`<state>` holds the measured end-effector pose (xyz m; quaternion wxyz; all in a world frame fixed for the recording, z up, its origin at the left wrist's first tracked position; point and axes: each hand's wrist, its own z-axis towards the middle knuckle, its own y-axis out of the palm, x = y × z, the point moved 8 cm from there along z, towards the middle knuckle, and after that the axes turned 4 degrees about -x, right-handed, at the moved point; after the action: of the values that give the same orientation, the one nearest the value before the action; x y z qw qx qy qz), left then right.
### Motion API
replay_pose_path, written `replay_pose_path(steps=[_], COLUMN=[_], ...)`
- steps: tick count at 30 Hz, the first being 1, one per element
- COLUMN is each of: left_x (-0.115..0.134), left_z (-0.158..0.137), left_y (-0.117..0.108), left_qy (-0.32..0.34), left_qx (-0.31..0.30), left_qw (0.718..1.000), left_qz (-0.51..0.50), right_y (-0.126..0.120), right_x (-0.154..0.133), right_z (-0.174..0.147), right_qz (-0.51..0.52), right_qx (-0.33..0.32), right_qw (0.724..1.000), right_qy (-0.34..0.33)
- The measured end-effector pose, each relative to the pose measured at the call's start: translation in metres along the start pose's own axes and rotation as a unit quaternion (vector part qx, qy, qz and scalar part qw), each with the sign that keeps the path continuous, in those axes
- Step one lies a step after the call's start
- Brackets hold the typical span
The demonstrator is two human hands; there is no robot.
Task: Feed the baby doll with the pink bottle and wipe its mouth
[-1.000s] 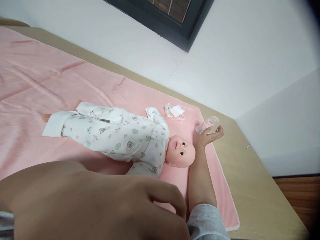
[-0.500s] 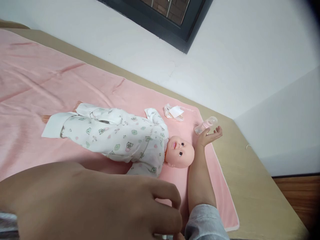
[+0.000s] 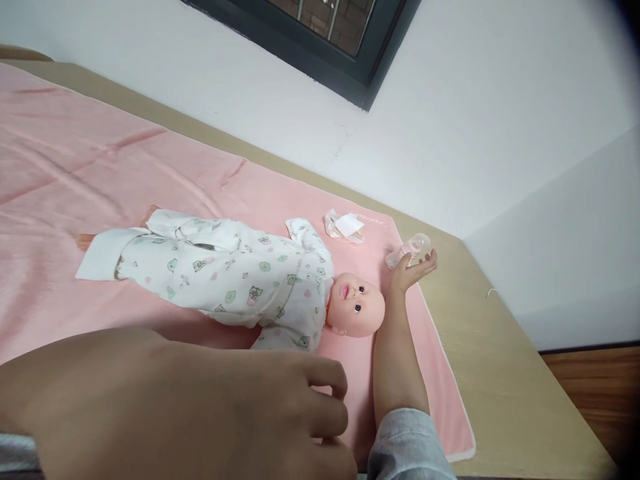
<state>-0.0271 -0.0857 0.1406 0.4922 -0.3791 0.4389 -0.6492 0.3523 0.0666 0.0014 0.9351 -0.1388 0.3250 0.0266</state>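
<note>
A bald baby doll (image 3: 356, 305) in a white sleepsuit (image 3: 240, 270) with small animal prints lies face up on a pink blanket (image 3: 65, 160), its head to the right. Beyond the head, my right hand (image 3: 411, 272) is open, fingers spread, beside a clear baby bottle (image 3: 415, 245) with a pink collar. The hand covers part of the bottle, and I cannot tell whether they touch. My left hand (image 3: 240, 407) fills the foreground close to the camera, above the doll's near arm. Its fingers are loosely bent with gaps between them, and nothing shows in them; the fingertips are partly hidden.
A clear plastic wrapper (image 3: 333, 223) with a white slip of paper (image 3: 350, 225) lies on the blanket near the doll's head. The wooden tabletop (image 3: 493, 373) extends past the blanket to the right. A white wall (image 3: 280, 127) with a dark-framed window (image 3: 360, 83) runs along the back.
The view has shifted slightly. The fingers of my left hand have spread a little, with more of them showing. My right hand stays beside the bottle, and the doll lies as before.
</note>
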Motion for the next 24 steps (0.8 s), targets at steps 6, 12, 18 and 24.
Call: replay_pose_path(steps=[6,12,18,24], left_x=[-0.007,-0.009,-0.009,-0.005], left_z=[-0.010,-0.017,-0.016,-0.010], left_y=[-0.010,-0.019,-0.007,-0.006], left_qy=[-0.040,-0.022,-0.066,-0.039], left_qx=[0.009,0.013,0.032,0.004], left_qw=[0.999,1.000,0.997,0.999], left_qz=[-0.002,-0.011,-0.031,-0.035], right_y=[0.007,0.014,0.017,0.023], right_x=[-0.004,0.000,0.002,0.007], right_z=[-0.002,-0.001,0.002,0.005], right_qz=[-0.014,-0.001,0.011,0.023], right_qx=[-0.040,-0.074,-0.100,-0.103], right_qw=[0.999,0.997,0.995,0.994], right_qy=[-0.021,0.003,0.009,0.029])
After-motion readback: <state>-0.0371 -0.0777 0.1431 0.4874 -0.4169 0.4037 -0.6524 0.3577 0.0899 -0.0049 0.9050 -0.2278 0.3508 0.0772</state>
